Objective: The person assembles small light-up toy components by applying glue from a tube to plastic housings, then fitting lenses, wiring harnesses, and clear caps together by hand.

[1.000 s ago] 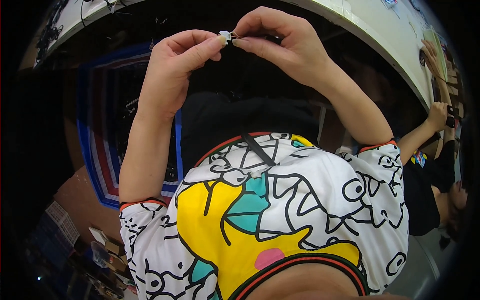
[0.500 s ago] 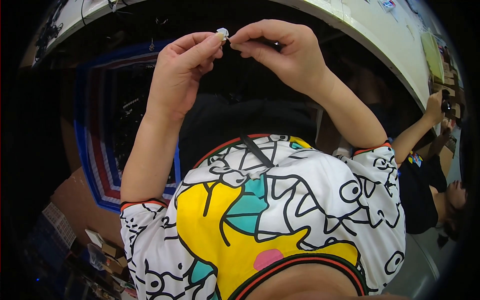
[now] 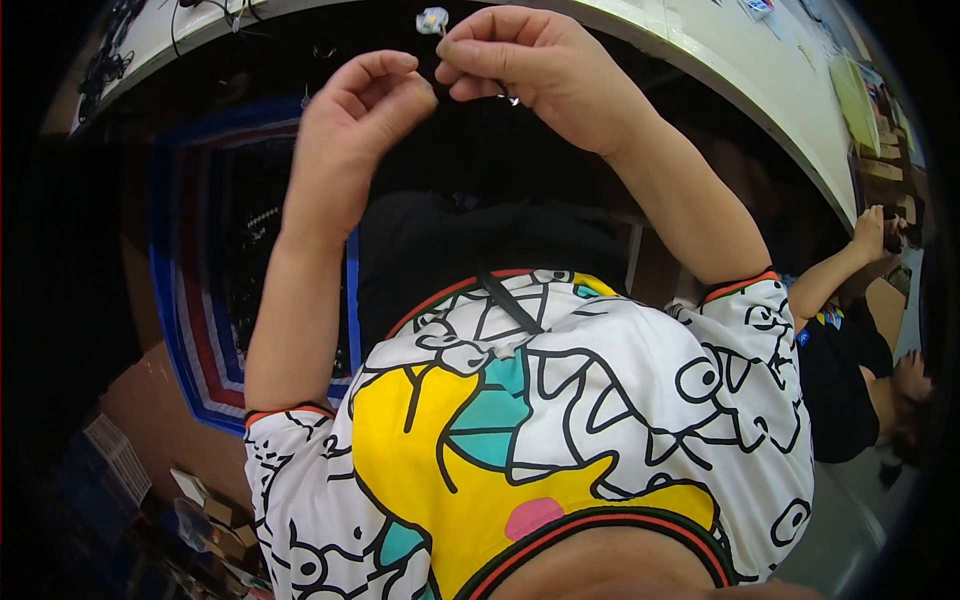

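White with a yellowish centre, a small component [image 3: 432, 20] projects beyond the right hand [image 3: 548, 68], which pinches its thin lead [image 3: 443, 32], probably to leave its face uncovered; nearby, the left hand [image 3: 358, 118] curls loosely, apparently empty.

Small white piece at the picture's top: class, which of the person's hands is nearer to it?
Right: the right hand is just below and right of the small white piece; the left hand is farther off, below left.
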The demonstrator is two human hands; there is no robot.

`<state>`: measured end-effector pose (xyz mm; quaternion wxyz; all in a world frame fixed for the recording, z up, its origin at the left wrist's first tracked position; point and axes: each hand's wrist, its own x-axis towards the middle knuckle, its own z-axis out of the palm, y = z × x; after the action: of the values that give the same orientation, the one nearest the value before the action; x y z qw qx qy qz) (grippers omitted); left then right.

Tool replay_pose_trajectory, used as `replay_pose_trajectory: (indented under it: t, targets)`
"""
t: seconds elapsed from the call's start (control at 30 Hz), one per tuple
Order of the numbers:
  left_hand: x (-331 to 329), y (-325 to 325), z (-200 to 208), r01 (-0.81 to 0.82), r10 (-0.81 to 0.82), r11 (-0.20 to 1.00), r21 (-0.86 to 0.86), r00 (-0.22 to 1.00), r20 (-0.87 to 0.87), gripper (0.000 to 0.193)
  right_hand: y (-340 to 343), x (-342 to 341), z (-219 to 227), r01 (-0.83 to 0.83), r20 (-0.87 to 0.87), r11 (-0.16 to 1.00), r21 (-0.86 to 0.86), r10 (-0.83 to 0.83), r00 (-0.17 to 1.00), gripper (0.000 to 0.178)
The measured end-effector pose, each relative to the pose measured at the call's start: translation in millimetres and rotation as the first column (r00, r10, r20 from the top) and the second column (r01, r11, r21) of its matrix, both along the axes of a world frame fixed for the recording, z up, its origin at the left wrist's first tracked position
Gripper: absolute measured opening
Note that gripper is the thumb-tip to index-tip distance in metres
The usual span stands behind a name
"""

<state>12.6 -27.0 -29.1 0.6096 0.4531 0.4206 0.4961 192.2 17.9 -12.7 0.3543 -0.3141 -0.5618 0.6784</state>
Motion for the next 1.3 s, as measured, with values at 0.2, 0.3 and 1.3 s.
replay_pose_trajectory:
  t: [0.2, 0.3, 1.3]
  targets:
    - [48.5, -19.0, -54.7, 0.178, -0.189, 0.978, 0.105, 0.976, 0.106, 0.061, -1.1, -1.0, -6.0, -0.112, -0.452, 0.936, -0.334, -0.054, 0.890, 0.018]
    - [42.7, -13.2, -60.7, 0.100, -0.116, 0.991, 0.084, 0.969, 0.219, 0.023, -8.2, 0.1, 4.7, 0.063, -0.385, 0.967, -0.247, -0.158, 0.909, 0.015]
    - [1.4, 39.3, 6.9, -0.003, 0.017, 0.995, -0.104, 0.991, 0.135, 0.016, 144.4, 154.1, -9.9, 0.402, 0.654, 0.698, 0.592, -0.708, 0.267, 0.029]
